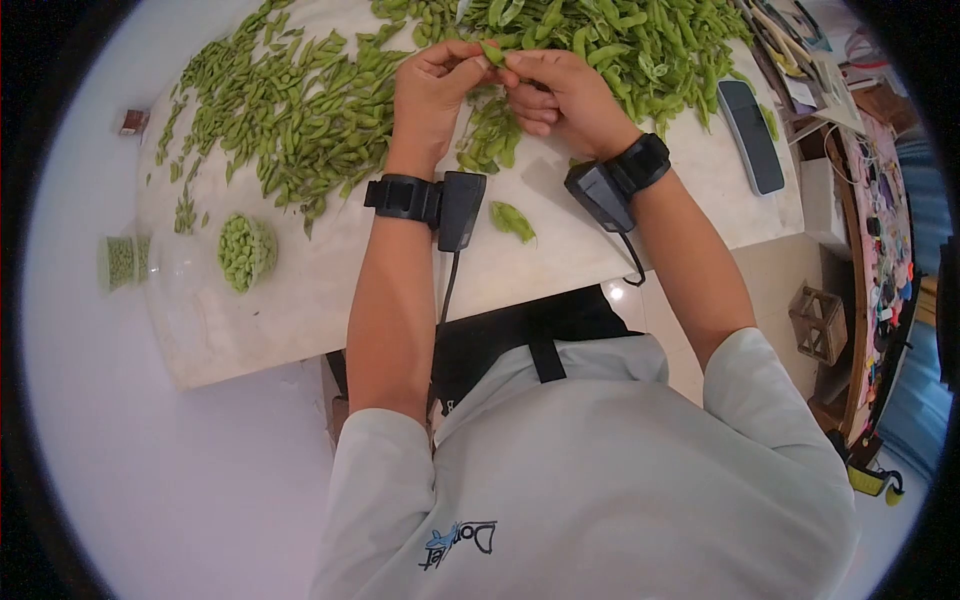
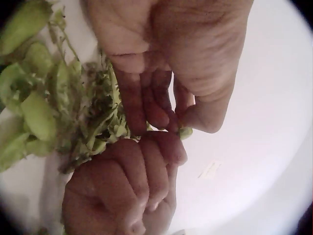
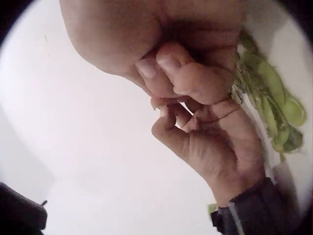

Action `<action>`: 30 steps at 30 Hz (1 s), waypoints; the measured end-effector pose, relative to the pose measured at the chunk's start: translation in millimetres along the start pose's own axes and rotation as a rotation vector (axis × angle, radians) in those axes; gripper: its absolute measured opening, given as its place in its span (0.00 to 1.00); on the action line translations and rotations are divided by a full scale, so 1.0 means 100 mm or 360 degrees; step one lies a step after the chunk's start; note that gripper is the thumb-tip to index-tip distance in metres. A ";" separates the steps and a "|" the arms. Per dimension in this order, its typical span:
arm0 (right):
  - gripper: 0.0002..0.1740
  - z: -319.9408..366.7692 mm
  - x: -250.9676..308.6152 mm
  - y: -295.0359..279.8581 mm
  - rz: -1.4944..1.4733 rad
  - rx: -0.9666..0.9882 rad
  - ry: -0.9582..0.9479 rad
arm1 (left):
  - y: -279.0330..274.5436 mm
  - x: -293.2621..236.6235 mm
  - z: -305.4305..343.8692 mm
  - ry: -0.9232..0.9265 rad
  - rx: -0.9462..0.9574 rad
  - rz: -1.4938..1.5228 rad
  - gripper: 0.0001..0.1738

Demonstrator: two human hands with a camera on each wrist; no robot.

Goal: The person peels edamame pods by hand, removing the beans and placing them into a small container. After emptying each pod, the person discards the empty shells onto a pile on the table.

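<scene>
Both hands meet over the far side of the table, with a green soybean pod (image 1: 492, 53) between their fingertips. My left hand (image 1: 433, 92) pinches the pod between thumb and fingers. From the other side, my right hand (image 1: 565, 92) pinches it with thumb and forefinger, its other fingers curled in. In the left wrist view only a small green end of the pod (image 2: 186, 132) shows; fingers hide the rest. A small pile of pods (image 1: 490, 135) lies just below the hands. One loose pod (image 1: 512, 221) lies nearer the table's front edge.
A wide spread of pods (image 1: 320, 130) covers the table's far left, and a brighter green heap (image 1: 650, 50) the far right. At the left stands a clear tub (image 1: 269, 248) of shelled beans. A phone (image 1: 752, 138) lies at the right edge, beside a cluttered shelf (image 1: 880, 230).
</scene>
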State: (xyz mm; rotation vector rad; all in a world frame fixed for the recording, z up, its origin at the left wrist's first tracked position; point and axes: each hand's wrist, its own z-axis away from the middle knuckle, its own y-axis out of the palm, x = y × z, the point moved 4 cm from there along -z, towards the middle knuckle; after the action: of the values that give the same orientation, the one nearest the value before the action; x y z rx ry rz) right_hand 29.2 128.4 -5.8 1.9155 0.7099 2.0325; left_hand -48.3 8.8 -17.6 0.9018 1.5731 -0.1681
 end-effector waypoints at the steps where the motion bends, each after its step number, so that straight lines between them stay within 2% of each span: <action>1: 0.15 0.00 0.00 0.00 -0.0074 0.0044 0.0019 | -0.01 0.01 0.00 0.0017 0.0004 0.0026 0.05; 4: 0.16 -0.01 -0.01 0.00 -0.0298 0.0161 0.0111 | -0.01 0.02 -0.01 0.0044 0.0024 0.0020 0.06; 7: 0.17 0.03 0.03 0.09 0.0003 -0.0161 0.0046 | -0.04 0.03 -0.02 -0.0019 -0.0069 0.0011 0.08; 10: 0.17 0.03 0.06 0.10 0.0430 -0.0208 0.0007 | -0.12 0.01 -0.04 -0.0048 -0.0163 0.0154 0.09; 16: 0.18 -0.01 0.02 -0.02 0.0258 -0.0295 -0.0099 | 0.02 -0.03 -0.03 -0.0106 -0.0107 0.0179 0.09; 22: 0.18 -0.01 0.04 0.01 0.0183 -0.0253 -0.0123 | 0.00 0.02 -0.04 -0.0146 0.0040 0.0171 0.08; 30: 0.18 -0.01 0.03 -0.01 0.0275 -0.0257 -0.0080 | -0.02 0.04 -0.03 -0.0117 0.0012 0.0159 0.07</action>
State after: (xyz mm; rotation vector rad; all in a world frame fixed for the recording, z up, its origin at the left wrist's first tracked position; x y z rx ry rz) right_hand 27.6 130.4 -4.1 1.9858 0.3666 2.0613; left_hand -51.7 11.4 -20.8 0.9674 1.4569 -0.1352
